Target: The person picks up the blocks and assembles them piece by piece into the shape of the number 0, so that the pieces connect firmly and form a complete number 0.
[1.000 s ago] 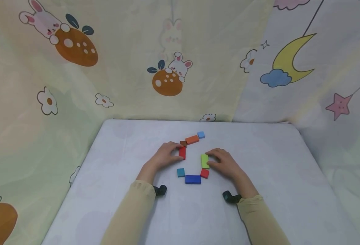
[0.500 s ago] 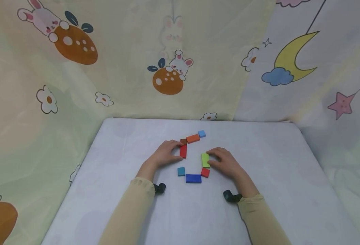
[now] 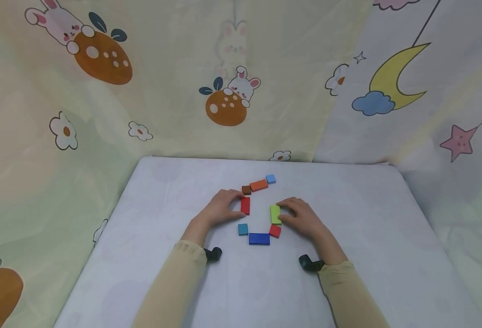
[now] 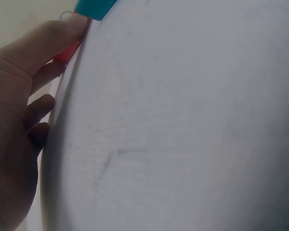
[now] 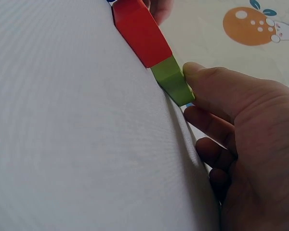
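Note:
My left hand (image 3: 220,209) pinches a red rectangular block (image 3: 245,206) by its two ends, thumb at the near end and index finger at the far end. In the left wrist view the thumb covers part of that red block (image 4: 67,52). Opposite, my right hand (image 3: 302,219) has thumb and index finger on a lime-green block (image 3: 275,214), at its right side and far end. A small red block (image 3: 275,231) touches the green one's near end. Left of it lie a dark blue block (image 3: 259,239) and a teal square block (image 3: 243,229).
Beyond the left hand, a brown block (image 3: 246,190), an orange block (image 3: 259,185) and a light blue block (image 3: 271,179) form a slanting row. All lie on a white-covered table (image 3: 347,205), whose far edge meets a printed cloth backdrop (image 3: 175,82).
The red rectangular block has shifted slightly toward me with the left hand, opening a small gap from the brown block. The right hand and green block stay put.

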The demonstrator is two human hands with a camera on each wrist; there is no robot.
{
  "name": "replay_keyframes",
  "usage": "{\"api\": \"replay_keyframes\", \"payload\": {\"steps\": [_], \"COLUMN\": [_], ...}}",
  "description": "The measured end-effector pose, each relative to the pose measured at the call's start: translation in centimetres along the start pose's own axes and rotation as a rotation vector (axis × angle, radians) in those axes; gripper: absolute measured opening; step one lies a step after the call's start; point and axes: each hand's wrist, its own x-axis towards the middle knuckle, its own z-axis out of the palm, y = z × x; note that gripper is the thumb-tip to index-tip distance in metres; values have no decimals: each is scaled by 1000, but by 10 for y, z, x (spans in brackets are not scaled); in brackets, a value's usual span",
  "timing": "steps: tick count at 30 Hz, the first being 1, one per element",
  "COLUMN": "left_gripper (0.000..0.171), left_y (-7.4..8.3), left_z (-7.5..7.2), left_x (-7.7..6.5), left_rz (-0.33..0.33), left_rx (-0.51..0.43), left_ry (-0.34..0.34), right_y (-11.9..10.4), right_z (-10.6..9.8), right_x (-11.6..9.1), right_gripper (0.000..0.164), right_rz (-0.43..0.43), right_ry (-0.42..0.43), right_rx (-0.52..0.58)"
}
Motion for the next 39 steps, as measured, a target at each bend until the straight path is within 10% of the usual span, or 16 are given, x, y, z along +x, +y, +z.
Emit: {"api": "replay_keyframes", "payload": {"steps": [21, 39], "left_gripper": [67, 67], "left_y": [-7, -7], "left_z": [5, 8], "left_x": [-32, -29], "left_rz": [89, 48], "left_rx": [55, 27], "left_ry": [41, 44], "right_y": [2, 1], "right_z": [-2, -1], "right_x": [1, 1], "right_gripper": [42, 42], "right_rz": [-16, -29], "right_ry": [-4, 1], "right_rx": [6, 16]}}
